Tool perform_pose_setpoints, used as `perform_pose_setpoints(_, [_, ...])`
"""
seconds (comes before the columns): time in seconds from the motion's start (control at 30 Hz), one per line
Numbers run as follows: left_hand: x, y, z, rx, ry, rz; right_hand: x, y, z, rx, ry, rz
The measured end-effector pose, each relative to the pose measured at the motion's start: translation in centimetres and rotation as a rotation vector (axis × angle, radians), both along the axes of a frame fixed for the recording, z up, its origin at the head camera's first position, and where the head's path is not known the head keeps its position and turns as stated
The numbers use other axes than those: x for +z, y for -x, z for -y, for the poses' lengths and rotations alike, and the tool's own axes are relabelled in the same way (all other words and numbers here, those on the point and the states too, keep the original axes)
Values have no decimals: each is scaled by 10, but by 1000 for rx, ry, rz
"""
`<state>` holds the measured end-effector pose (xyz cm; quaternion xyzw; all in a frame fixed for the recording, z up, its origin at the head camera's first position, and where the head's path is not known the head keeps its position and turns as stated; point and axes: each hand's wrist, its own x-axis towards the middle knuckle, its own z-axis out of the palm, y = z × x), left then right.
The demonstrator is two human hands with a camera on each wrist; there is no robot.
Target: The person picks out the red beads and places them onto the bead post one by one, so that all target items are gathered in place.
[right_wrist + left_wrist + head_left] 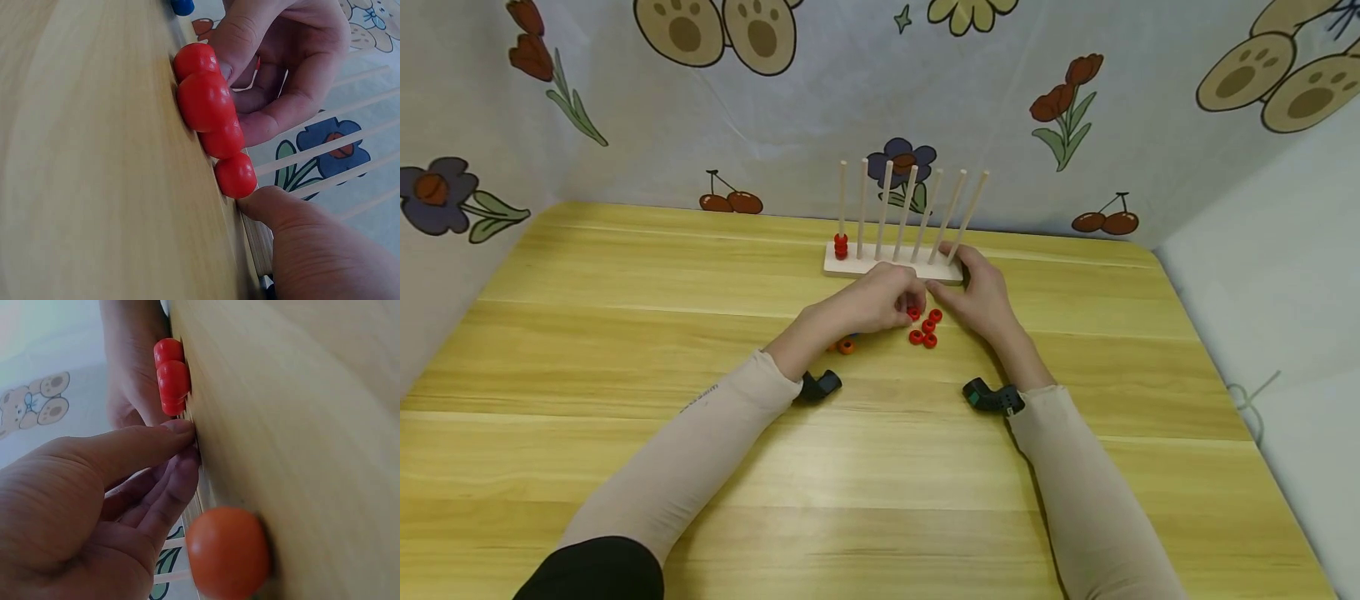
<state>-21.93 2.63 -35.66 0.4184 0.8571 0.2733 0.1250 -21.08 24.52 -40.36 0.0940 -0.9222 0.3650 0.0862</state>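
Observation:
A wooden peg rack (891, 265) with several upright pegs stands near the far edge of the table. Two or more red beads (841, 247) are stacked on its leftmost peg. My right hand (981, 292) grips the rack's right end, thumb at the front and fingers behind. In front of the rack, my left hand (883, 300) pinches a red bead (913, 314), mostly covered by the fingertips. Several loose red beads (206, 103) lie just beside these fingers, close to the right thumb (265, 203). The left wrist view shows the left hand (119, 481) low at the tabletop.
Orange beads (846, 346) lie under the left wrist, one large and near in the left wrist view. A blue bead (182, 6) shows partly behind them. A patterned cloth (820, 117) hangs behind the table (880, 467).

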Motion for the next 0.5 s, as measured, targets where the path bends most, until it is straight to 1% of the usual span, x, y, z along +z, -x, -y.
perform_pose_setpoints(0.1, [2, 1, 1, 8, 6, -17, 0, 0, 0, 2, 4, -1])
perform_pose_setpoints(0.2, [5, 2, 3, 23, -9, -22, 1, 0, 1, 3, 8, -3])
perform_pose_setpoints(0.3, [11, 3, 7, 50, -52, -26, 1, 0, 1, 6, 11, -5])
perform_pose_setpoints(0.4, [19, 4, 11, 89, -109, -23, 0, 0, 1, 10, 19, -4])
perform_pose_setpoints(0.5, [26, 4, 15, 127, -170, -44, -1, 1, 0, 10, 21, -2])
